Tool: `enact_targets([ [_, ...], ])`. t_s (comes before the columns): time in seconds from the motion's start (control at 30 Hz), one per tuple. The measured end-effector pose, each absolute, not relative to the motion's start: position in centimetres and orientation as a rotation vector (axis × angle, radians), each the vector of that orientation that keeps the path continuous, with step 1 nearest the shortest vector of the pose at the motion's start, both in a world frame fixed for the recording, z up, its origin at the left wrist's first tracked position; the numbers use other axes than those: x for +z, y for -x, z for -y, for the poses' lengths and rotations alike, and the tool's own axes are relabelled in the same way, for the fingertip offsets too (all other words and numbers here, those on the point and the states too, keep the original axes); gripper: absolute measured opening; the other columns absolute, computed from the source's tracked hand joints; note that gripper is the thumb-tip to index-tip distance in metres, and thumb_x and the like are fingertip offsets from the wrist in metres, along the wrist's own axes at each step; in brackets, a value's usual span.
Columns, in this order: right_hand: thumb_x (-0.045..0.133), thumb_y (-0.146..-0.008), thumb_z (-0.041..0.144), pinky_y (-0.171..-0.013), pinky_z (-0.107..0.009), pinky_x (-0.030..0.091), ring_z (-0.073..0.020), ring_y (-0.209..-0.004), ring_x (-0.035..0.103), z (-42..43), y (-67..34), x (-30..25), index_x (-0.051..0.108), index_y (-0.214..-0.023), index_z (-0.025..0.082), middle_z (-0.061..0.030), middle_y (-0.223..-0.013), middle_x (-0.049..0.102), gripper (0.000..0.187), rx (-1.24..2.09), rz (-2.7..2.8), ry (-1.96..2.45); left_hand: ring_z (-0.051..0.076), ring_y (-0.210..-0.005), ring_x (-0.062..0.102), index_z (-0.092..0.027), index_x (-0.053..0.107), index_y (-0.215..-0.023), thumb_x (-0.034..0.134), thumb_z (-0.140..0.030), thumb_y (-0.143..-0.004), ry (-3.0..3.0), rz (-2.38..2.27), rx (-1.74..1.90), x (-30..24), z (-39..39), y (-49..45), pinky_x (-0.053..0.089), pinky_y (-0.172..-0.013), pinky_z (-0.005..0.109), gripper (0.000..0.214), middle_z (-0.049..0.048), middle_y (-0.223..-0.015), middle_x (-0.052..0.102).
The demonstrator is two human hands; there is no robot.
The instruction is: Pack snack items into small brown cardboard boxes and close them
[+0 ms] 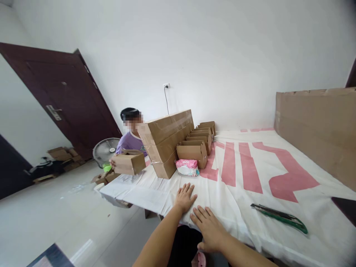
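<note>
My left hand [185, 198] lies flat on the white tablecloth [219, 196], fingers spread, holding nothing. Beside it, at the table's near edge, my right hand [210, 228] rests with its fingers stretched out and nothing in it. Just beyond my left hand sits a pink and white pack of wipes [187, 167]. Behind the pack a row of small open cardboard boxes [191, 151] runs toward the wall. To the right of my right hand lies a green utility knife [279, 218], touched by neither hand.
Taped cardboard boxes [167, 144] are stacked left of the row. Across the table's left end a person in a purple top [128, 142] holds a cardboard box [129, 164]. A large carton [317, 128] stands at right. A fan [107, 151] is on the left.
</note>
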State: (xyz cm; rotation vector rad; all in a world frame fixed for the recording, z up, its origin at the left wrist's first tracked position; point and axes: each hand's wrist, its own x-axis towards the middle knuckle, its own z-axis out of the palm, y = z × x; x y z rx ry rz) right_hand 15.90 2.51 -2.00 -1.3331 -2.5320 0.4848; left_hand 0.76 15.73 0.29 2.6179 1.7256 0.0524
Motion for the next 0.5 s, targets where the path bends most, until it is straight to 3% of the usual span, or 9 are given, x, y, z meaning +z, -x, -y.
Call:
enact_targets([
  [0.33, 0.071, -0.068, 0.058, -0.120, -0.052, 0.003, -0.0324, -0.149, 0.008, -2.0, -16.0, -0.6, 0.024, -0.153, 0.023, -0.0097, -0.162, 0.015, 0.103, 0.558, 2.500, 1.379, 0.028, -0.148, 0.020, -0.023, 0.035, -0.148, 0.033, -0.051, -0.091, -2.558, -1.703, 0.087, 0.5, -15.9, -1.3, 0.019, -0.119, 0.048, 0.064, 0.0080, -0.160, 0.026],
  [0.43, 0.067, -0.073, 0.058, -0.120, -0.053, 0.006, -0.0329, -0.149, 0.013, -1.8, -16.2, -0.4, 0.032, -0.150, 0.023, -0.0089, -0.161, 0.022, 0.091, 0.591, 2.460, 1.380, 0.032, -0.147, 0.022, -0.019, 0.038, -0.147, 0.032, -0.048, -0.091, -2.514, -1.722, 0.115, 0.4, -16.0, -1.8, 0.021, -0.117, 0.053, 0.063, 0.0118, -0.159, 0.028],
  [0.5, 0.061, -0.080, 0.053, -0.119, -0.053, 0.017, -0.0328, -0.145, 0.026, -2.4, -16.4, -0.5, 0.043, -0.144, 0.021, -0.0115, -0.155, 0.036, 0.075, 0.587, 2.361, 1.402, 0.033, -0.148, 0.020, -0.019, 0.038, -0.146, 0.031, -0.047, -0.091, -2.486, -1.733, 0.163, 0.2, -15.9, -2.0, 0.019, -0.117, 0.055, 0.062, 0.0117, -0.160, 0.027],
])
